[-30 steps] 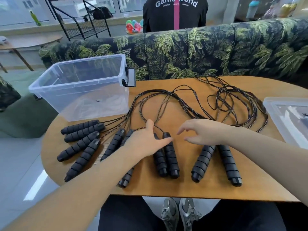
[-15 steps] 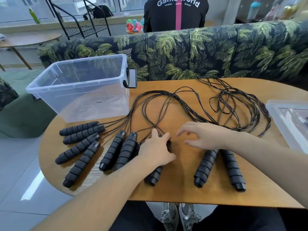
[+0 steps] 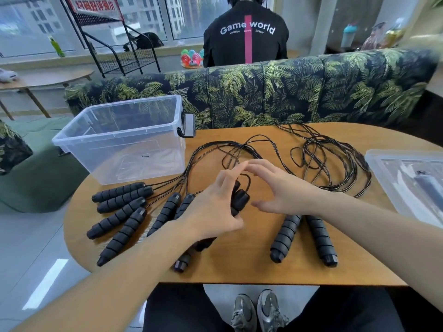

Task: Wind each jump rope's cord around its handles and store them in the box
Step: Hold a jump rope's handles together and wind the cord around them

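Centrally, just below the middle of the frame, a pair of black foam handles (image 3: 237,200) is lifted off the wooden table (image 3: 251,267), gripped by the left hand (image 3: 215,209) with the thumb curled across their near side and the forefinger pointing up; the lower ends of the pair jut out beneath the wrist at bottom centre; the right hand (image 3: 280,188) hovers just right of them, fingers loosely spread and curved, holding nothing, its fingertips close to the left forefinger; a thin loop of black cord (image 3: 247,178) rises from the held handles between the two hands. To the left lie six more handles (image 3: 119,212) fanned out on the table, their cords (image 3: 191,164) running up and right; to the right, two further handles (image 3: 304,238) lie side by side, apart from the hands; a tangle of loose cord (image 3: 335,164) sprawls across the upper right of the table. At upper left of the table stands the clear plastic box (image 3: 124,140), open, with nothing inside; its lid (image 3: 407,183) lies at the right edge of the frame. Beyond the table runs a leaf-patterned sofa (image 3: 287,92); behind it a person in a black shirt (image 3: 245,32) sits facing away.
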Demonstrator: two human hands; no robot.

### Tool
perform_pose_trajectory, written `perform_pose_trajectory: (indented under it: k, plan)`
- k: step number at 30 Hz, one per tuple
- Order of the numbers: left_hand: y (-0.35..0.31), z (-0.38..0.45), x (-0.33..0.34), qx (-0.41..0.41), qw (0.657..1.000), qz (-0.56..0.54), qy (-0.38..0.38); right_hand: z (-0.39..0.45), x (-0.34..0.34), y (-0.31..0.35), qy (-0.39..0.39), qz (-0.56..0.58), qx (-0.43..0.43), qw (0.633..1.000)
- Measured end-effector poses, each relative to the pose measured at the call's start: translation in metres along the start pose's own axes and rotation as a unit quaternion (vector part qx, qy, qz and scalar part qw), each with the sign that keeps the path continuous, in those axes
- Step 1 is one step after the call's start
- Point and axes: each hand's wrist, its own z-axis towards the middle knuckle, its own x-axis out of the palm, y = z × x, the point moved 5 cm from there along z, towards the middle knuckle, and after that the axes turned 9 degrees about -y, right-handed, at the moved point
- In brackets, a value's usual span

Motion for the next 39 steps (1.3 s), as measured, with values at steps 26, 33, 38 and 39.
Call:
perform_pose_trajectory:
  k: [26,33,38,39]
  plan:
    - [-0.036,-0.015,-0.015,0.122,0.99,-0.073,0.005,-0.022,-0.021,0.039,0.039,0.091,0.069,0.993]
    - [-0.014,-0.016,-0.013,0.004,0.987,-0.155,-0.035,-0.03,-0.041,0.025,-0.061,0.207,0.136,0.967]
    - [-0.017,-0.013,0.024,-0.119,0.947,-0.296,-0.04,-0.016,-0.027,0.022,-0.096,0.219,0.181,0.954]
    - [-0.019,-0.014,0.028,-0.131,0.933,-0.334,-0.033,-0.012,-0.026,0.023,-0.103,0.221,0.182,0.953]
